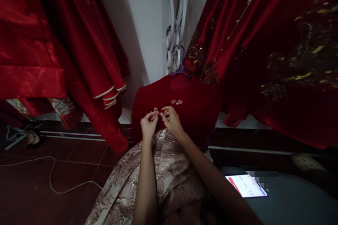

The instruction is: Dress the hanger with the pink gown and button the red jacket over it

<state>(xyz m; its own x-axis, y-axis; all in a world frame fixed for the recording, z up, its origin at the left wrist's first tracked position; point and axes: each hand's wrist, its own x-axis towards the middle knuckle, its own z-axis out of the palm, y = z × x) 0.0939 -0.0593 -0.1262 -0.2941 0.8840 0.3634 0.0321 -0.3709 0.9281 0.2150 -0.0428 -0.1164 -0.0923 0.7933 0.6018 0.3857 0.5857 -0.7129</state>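
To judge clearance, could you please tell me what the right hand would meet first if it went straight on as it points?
Probably the small jewelled clasp on the red top, which the right hand seems to pinch; the left hand lies just beyond.

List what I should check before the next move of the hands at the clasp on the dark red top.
1. Grip: left hand and right hand both pinch the lower clasp: ok.
2. Is the lower clasp fastened: cannot tell, fingers cover it.
3. Fingers off the upper clasp: ok.
4. The dark red top hangs on the purple hanger: ok.
5. The phone lies apart from both hands: ok.
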